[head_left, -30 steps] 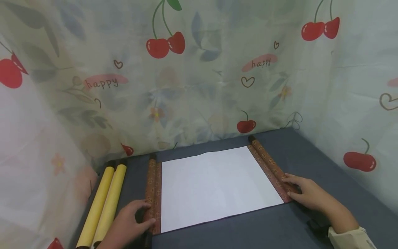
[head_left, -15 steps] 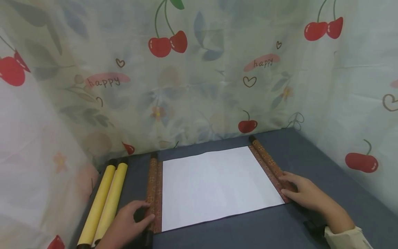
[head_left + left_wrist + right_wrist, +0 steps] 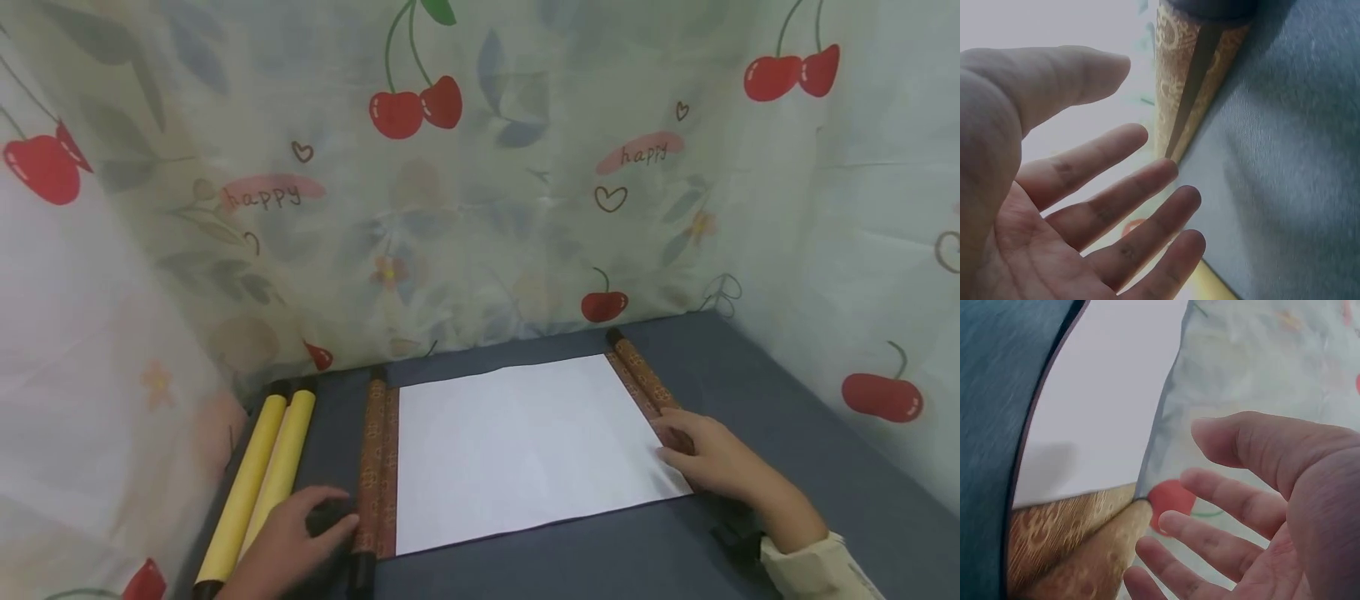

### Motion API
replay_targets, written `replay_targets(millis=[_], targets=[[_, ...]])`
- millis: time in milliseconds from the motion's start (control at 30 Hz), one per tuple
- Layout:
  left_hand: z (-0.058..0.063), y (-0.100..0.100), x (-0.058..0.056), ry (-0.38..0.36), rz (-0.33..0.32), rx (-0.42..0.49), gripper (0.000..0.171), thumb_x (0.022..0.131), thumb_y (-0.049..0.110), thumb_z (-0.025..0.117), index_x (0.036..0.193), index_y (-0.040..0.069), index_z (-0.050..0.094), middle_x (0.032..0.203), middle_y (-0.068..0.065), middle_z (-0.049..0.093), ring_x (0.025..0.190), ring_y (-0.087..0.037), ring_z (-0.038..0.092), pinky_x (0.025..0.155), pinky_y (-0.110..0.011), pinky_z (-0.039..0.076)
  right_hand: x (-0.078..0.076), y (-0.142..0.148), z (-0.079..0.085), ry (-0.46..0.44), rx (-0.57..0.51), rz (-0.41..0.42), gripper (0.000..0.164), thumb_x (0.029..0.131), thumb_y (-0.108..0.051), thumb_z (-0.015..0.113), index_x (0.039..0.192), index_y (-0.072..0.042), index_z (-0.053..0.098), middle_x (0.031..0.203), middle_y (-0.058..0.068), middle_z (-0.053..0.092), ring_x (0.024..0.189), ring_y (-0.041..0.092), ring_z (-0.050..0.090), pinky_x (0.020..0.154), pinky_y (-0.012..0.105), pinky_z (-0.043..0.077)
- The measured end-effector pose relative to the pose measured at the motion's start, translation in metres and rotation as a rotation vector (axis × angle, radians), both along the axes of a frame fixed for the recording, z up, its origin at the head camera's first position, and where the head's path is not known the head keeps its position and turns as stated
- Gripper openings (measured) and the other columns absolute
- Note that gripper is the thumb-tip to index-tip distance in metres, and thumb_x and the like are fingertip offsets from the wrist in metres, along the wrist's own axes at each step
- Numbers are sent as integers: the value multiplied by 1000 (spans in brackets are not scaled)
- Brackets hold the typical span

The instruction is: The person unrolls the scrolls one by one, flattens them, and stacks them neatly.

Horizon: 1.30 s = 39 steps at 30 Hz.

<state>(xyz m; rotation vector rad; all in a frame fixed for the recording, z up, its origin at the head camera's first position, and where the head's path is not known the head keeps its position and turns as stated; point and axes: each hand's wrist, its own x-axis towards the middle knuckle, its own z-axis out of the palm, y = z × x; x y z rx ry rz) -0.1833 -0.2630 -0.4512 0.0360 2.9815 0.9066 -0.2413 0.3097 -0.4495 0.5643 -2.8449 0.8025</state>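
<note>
A hanging scroll lies unrolled, its white paper spread between two brown patterned rollers with dark end knobs. Beside the left roller is my left hand, thumb and fingers spread and holding nothing. In the left wrist view that roller stands beyond the fingertips. My right hand hovers over the near part of the right roller, hiding some of it. The right wrist view shows loose, parted fingers with nothing between them, and the patterned roller past them.
Two yellow rolled scrolls, one outermost and another next to it, lie left of the left hand. The dark grey table meets a cherry-printed curtain at the back and on both sides.
The left hand has come away from the left roller, leftwards. The right hand has let go of the right roller and shifted left over the paper's edge. The view has turned slightly left.
</note>
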Motion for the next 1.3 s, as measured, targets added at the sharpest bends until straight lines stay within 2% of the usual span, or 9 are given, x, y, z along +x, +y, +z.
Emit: replay_targets(millis=[67, 133, 200, 300, 367, 700, 900, 1100, 1300], targets=[[1, -2, 1, 12, 7, -10, 40, 92, 42, 83, 119, 14, 75, 124, -6, 75, 113, -27, 70, 92, -50, 59, -3, -5, 0, 10, -1, 15, 39, 96, -18, 78, 131, -2, 71, 108, 17, 73, 97, 25, 69, 87, 39, 55], [2, -4, 1, 16, 16, -18, 40, 92, 42, 82, 120, 13, 75, 123, -5, 75, 112, -26, 71, 92, -50, 59, -5, -11, 1, 15, 2, 21, 39, 96, -19, 78, 131, -3, 71, 108, 15, 73, 94, 22, 67, 85, 37, 54], [2, -7, 2, 17, 28, -24, 40, 93, 41, 82, 120, 13, 75, 123, -6, 75, 112, -26, 71, 92, -50, 59, -7, -17, 2, 0, -9, 30, 39, 97, -19, 76, 131, -2, 70, 111, 19, 73, 99, 28, 69, 88, 42, 56], [2, -9, 2, 12, 46, -40, 41, 93, 40, 81, 122, 12, 75, 122, -6, 75, 111, -27, 71, 93, -51, 59, -8, -29, 3, -20, -20, 31, 40, 98, -22, 76, 132, -2, 70, 142, 25, 65, 131, 43, 62, 102, 60, 53], [1, -12, 2, 11, 53, -47, 42, 93, 41, 81, 122, 11, 75, 122, -6, 75, 111, -27, 71, 92, -51, 59, -9, -36, 3, -41, -36, 40, 40, 99, -21, 75, 133, -2, 69, 144, 26, 64, 134, 48, 59, 105, 64, 50], [1, -25, 1, 8, 53, -10, 39, 94, 38, 81, 121, 10, 76, 120, -6, 76, 109, -26, 72, 92, -49, 59, -17, -72, 6, -109, -37, 67, 35, 101, -22, 71, 133, -7, 69, 140, 13, 68, 137, 41, 59, 111, 62, 48], [5, -26, 3, 3, 84, -3, 38, 95, 35, 81, 121, 8, 76, 120, -8, 76, 109, -29, 72, 89, -49, 60, -21, -96, 8, -135, -31, 92, 33, 102, -22, 70, 132, -10, 70, 139, 9, 68, 138, 39, 59, 113, 61, 46], [5, -33, 10, 39, 97, 29, 35, 97, 31, 79, 122, 7, 75, 122, -11, 76, 114, -34, 71, 92, -51, 61, -22, -127, 14, -158, -45, 111, 30, 100, -25, 72, 128, -14, 72, 137, 6, 69, 136, 34, 61, 113, 58, 48], [3, -42, 16, 82, 107, 17, 38, 96, 34, 80, 124, 8, 76, 125, -12, 75, 116, -33, 70, 93, -53, 57, -23, -154, 14, -198, -66, 145, 31, 100, -26, 72, 129, -16, 72, 134, 3, 69, 130, 31, 63, 108, 56, 51]])
